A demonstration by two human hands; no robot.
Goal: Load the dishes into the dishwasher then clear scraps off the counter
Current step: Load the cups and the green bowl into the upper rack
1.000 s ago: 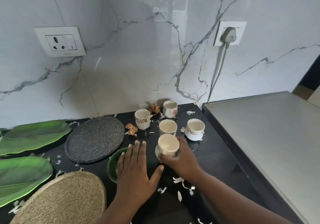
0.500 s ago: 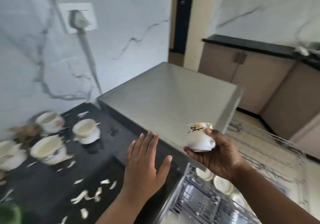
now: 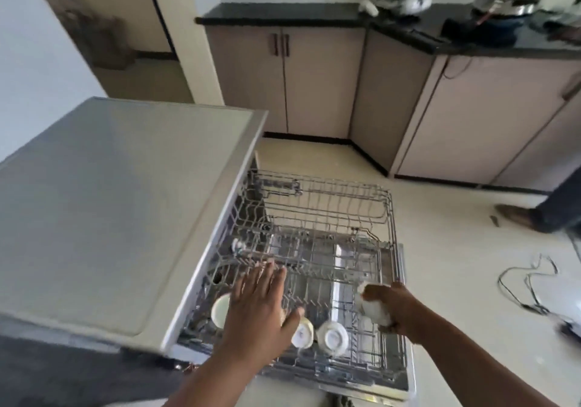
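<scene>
A: We are holding a white cup [image 3: 374, 307] in our right hand [image 3: 394, 307], over the right side of the pulled-out rack [image 3: 330, 218].

B: Our fingers are curling round it from above and behind, gripping it, with the cup tipped on its side. We cannot tell whether it is touching the wires.

A: Our left hand [image 3: 259, 321] is hanging flat over the rack's near left part, fingers [image 3: 267, 276] straight and slightly spread, thumb out to the right, holding nothing.

B: We cannot tell whether that palm is touching the rack or only hovering.

A: Three cups are already sitting in the near row. One [image 3: 220, 310] is lying by our left hand's outer edge, one [image 3: 302, 334] is just beside our thumb, and one [image 3: 333, 337] is sitting bottom-up, between the thumb and the held cup.

B: The dishwasher [image 3: 110, 202] is showing us its grey top to the left. Beyond the rack we are seeing pale floor, beige cabinets [image 3: 314, 82] under a black counter [image 3: 283, 13], and a loose cable [image 3: 528, 284] on the floor at right.
</scene>
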